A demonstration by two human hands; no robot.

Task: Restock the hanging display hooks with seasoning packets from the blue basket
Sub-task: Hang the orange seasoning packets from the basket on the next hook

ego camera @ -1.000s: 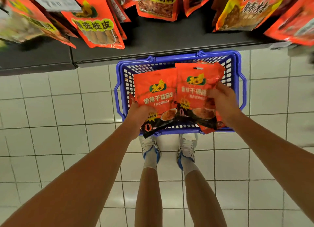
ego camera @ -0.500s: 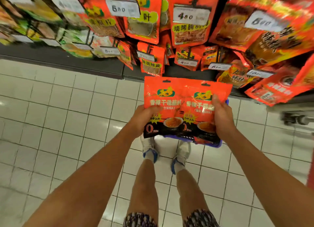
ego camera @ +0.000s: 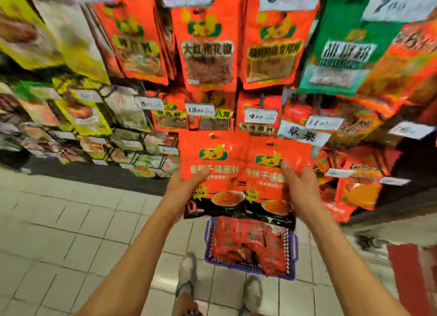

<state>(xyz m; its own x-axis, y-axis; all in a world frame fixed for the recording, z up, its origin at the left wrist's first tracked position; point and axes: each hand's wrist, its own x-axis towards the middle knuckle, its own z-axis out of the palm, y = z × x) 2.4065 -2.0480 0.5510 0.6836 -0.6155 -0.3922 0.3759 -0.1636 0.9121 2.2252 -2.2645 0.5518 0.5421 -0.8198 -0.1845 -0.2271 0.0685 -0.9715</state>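
Observation:
I hold a bunch of red seasoning packets (ego camera: 220,159) side by side in front of the display, each with a green logo and a black bottom band. My left hand (ego camera: 186,185) grips the left packet at its lower left edge. My right hand (ego camera: 296,185) grips the right packet (ego camera: 267,180) at its right edge. Below them on the tiled floor stands the blue basket (ego camera: 293,247), with more red packets (ego camera: 246,244) lying inside. Right behind the held packets hang rows of packets on display hooks (ego camera: 257,116); the frame is blurred.
Red, green and yellow packets with white price tags (ego camera: 199,109) fill the hanging display above and to both sides. A dark base shelf (ego camera: 94,173) runs along the floor at left. My feet (ego camera: 189,273) stand just behind the basket on white tiles.
Both hands lifted the packets out of the basket and raised them toward the display. My view tilted up from the floor, so higher rows of hanging packets came into sight.

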